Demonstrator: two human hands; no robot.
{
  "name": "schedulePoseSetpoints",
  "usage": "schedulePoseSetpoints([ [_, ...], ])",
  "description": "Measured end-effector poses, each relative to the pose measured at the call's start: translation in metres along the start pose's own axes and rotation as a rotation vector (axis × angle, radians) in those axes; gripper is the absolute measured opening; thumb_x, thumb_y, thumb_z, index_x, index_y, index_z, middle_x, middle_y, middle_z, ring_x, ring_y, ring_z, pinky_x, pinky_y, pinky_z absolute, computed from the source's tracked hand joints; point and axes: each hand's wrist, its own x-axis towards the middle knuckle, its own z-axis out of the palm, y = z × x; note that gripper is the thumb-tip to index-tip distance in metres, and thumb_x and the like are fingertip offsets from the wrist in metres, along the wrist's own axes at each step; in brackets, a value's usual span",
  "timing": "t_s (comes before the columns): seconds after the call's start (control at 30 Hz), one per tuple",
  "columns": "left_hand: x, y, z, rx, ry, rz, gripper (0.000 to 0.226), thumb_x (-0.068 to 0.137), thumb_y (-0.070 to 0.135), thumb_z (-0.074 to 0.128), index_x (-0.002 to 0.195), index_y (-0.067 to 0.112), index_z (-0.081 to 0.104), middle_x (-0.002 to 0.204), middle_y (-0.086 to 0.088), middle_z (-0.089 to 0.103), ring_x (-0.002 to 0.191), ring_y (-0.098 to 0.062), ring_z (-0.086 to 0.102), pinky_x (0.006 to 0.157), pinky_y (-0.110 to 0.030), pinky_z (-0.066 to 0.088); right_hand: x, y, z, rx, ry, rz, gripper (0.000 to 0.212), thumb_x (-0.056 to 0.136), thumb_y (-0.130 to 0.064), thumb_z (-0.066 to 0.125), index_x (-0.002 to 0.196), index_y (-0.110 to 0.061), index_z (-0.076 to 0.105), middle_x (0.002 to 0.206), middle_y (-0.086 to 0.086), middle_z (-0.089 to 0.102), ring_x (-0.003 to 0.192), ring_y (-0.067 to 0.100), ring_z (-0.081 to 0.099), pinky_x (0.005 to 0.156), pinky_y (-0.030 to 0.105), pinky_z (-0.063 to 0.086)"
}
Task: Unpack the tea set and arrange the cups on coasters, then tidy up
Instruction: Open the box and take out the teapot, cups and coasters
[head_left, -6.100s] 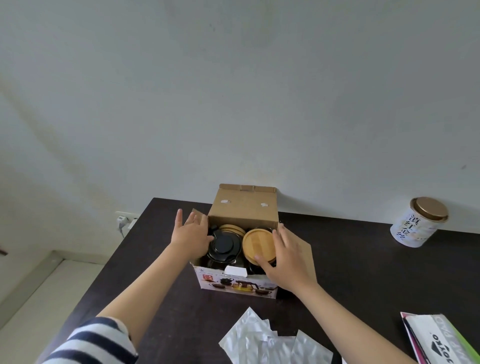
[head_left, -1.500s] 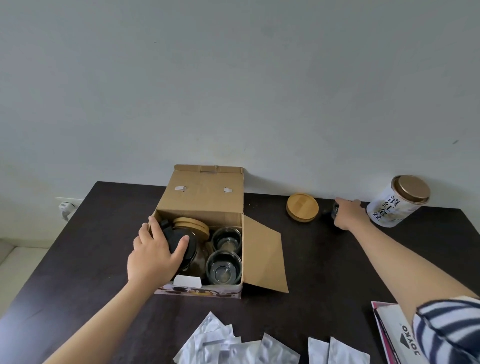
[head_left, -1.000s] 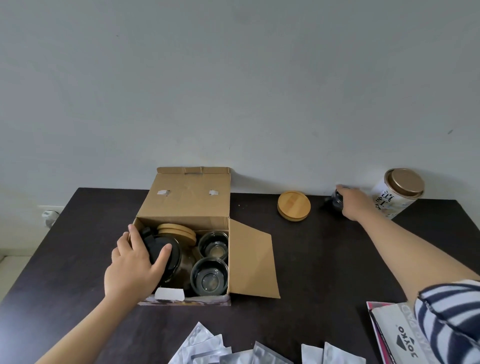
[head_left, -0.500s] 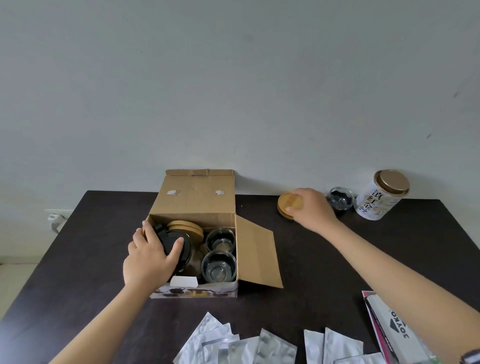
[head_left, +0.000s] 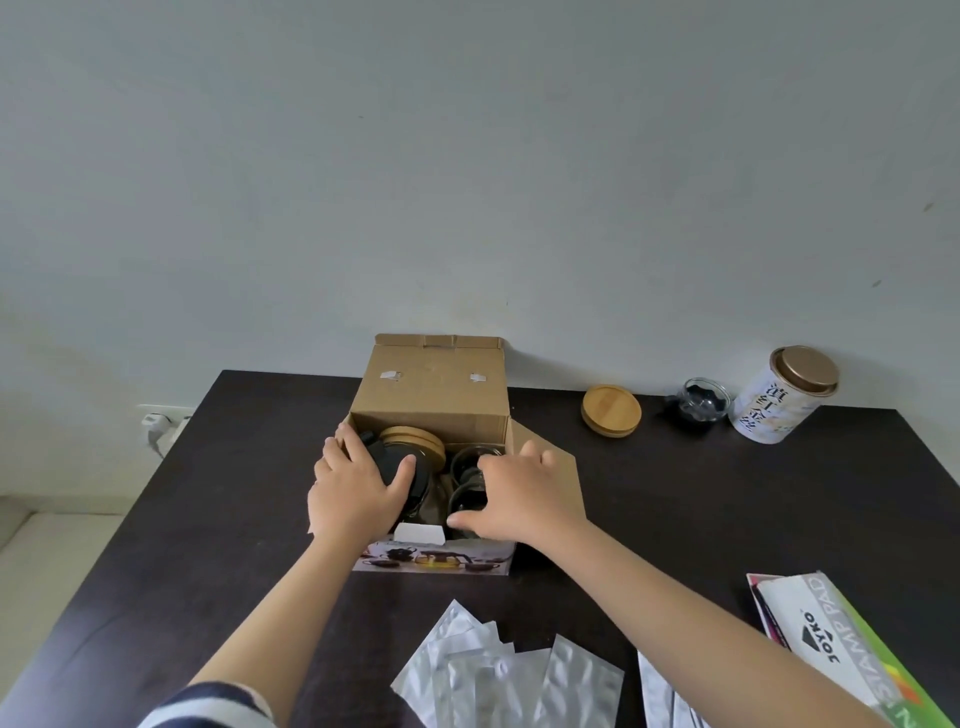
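Dark table (head_left: 727, 519) carries: open cardboard box (head_left: 431, 395), wooden coaster (head_left: 611, 410), glass cup (head_left: 702, 400), white tin (head_left: 784, 395), silver pouches (head_left: 498, 680), stamp pad pack (head_left: 852, 649).

Both hands reach forward, left hand (head_left: 355, 496) spread with thumb out, right hand (head_left: 514, 496) loosely curled.

The cardboard box (head_left: 431, 400) stands mid-table with its lid upright at the far side, walling off approach from behind; its right flap (head_left: 550, 478) lies outward on the dark table (head_left: 727, 509). Both hands fill the opening: the left hand (head_left: 353, 493) over the black teapot lid (head_left: 402, 470), the right hand (head_left: 514, 499) over the near glass cup (head_left: 467, 501). Far right stand a bamboo coaster (head_left: 611, 410), a glass cup (head_left: 701, 402) and a tea tin (head_left: 784, 395), with bare table between them and the box. Foil packets (head_left: 509, 675) crowd the near edge.
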Motion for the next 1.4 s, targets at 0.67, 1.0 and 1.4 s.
schedulePoseSetpoints([
  [0.67,0.000,-0.003,0.001,0.003,0.004,0.008,0.097,0.084,0.072,0.029,0.149,0.004,0.002,0.149,-0.022,0.024,0.131,-0.037,0.035,0.092,-0.044,0.046,0.018,0.008,-0.017,0.438,0.249,0.050,0.077,0.065,-0.054,0.069,0.133,-0.023,0.051,0.128,-0.003,0.052,0.117,0.020,0.051,0.102,0.042,0.034],
  [1.0,-0.001,-0.003,-0.001,0.007,0.004,0.005,0.097,0.085,0.071,0.030,0.149,0.004,0.002,0.149,-0.021,0.025,0.131,-0.038,0.036,0.091,-0.044,0.046,0.022,0.122,-0.020,0.618,0.399,0.393,0.049,0.046,-0.051,0.063,0.086,-0.023,0.068,0.088,-0.002,0.068,0.086,0.019,0.065,0.069,0.032,0.055],
  [1.4,0.000,-0.001,-0.001,0.014,0.005,-0.005,0.096,0.084,0.071,0.030,0.149,0.007,0.002,0.149,-0.021,0.025,0.129,-0.039,0.036,0.087,-0.047,0.047,0.020,0.261,0.027,0.435,0.317,0.886,0.069,0.070,-0.039,0.079,0.122,-0.004,0.049,0.128,0.017,0.039,0.116,0.034,0.045,0.072,0.038,0.045],
])
